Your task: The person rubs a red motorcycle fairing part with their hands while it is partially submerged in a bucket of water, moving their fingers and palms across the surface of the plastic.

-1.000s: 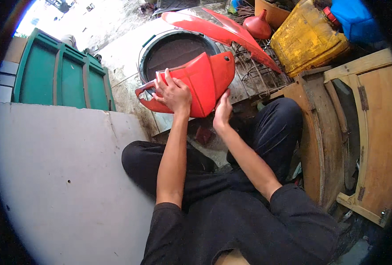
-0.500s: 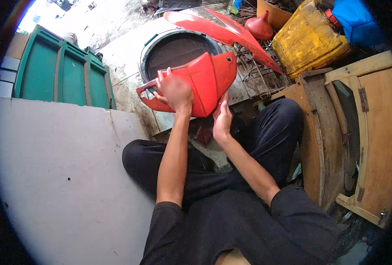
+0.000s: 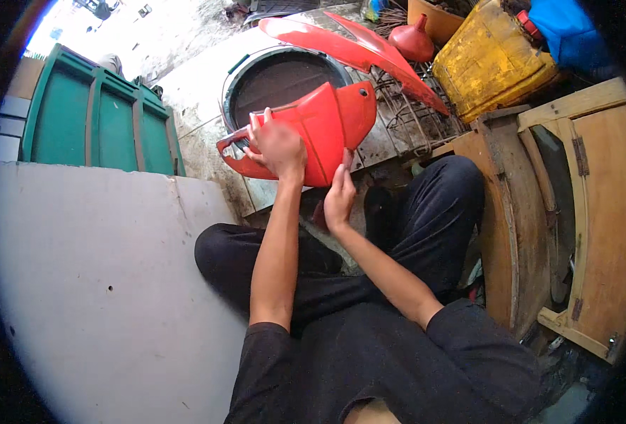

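Observation:
A red plastic panel [image 3: 327, 134], with a cut-out at its left end and a hole at its right end, lies tilted over the front of a round bucket [image 3: 231, 92] with a dark interior. My left hand [image 3: 277, 145] grips the panel's left part, fingers curled by the cut-out; the back of the hand is blurred. At the lower right edge of the panel is my right hand [image 3: 340, 194], its fingers pressed together; what is in them, if anything, is hidden.
Red curved panels [image 3: 306, 39], a red funnel [image 3: 412, 46] and a yellow jerrycan [image 3: 489, 63] lie behind, over a wire rack [image 3: 433, 127]. A white board [image 3: 108, 247] and green panel [image 3: 115, 124] stand left; wooden frames [image 3: 602, 212] stand right.
My right hand has moved left and slightly downward along the panel's lower edge. The left hand and the panel have stayed nearly still.

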Tool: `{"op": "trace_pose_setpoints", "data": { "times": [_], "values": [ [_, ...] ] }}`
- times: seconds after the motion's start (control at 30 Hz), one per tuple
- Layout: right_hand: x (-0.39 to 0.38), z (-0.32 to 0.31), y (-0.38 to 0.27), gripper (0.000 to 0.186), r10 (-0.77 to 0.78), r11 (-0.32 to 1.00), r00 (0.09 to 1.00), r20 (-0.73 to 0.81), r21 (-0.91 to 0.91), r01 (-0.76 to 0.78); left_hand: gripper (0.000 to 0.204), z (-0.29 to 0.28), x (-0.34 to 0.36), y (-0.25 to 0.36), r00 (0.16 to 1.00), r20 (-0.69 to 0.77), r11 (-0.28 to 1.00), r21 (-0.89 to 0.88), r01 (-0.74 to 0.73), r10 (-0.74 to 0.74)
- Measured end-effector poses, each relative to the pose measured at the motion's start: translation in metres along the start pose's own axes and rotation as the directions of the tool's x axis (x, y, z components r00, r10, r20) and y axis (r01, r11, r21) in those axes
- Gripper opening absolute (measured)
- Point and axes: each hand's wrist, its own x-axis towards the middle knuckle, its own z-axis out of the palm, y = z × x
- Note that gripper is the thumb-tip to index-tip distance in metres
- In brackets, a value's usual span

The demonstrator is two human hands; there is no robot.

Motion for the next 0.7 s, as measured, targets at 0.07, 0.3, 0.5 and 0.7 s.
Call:
{"op": "trace_pose_setpoints", "data": {
  "times": [0.07,0.3,0.5,0.7],
  "values": [
    [0.0,0.005,-0.012,0.05,-0.125,0.987,0.992,-0.002,-0.103,0.124,0.045,-0.002,0.002,-0.006,1.0,0.0,1.0,0.003,0.008,-0.008],
    [0.15,-0.012,0.003,0.049,-0.25,0.854,0.968,0.023,-0.467,0.231,0.046,0.001,-0.001,0.011,1.0,0.013,1.0,-0.012,-0.012,0.012],
    [0.112,-0.015,0.006,0.046,-0.323,0.779,0.926,0.194,-0.502,0.377,0.045,0.001,-0.001,0.007,1.0,-0.005,1.0,-0.01,-0.002,0.002],
    [0.07,-0.01,-0.001,0.047,-0.329,0.838,0.912,0.246,-0.37,0.402,0.045,0.001,0.001,-0.002,1.0,-0.012,1.0,0.008,-0.004,0.004]
  ]
}}
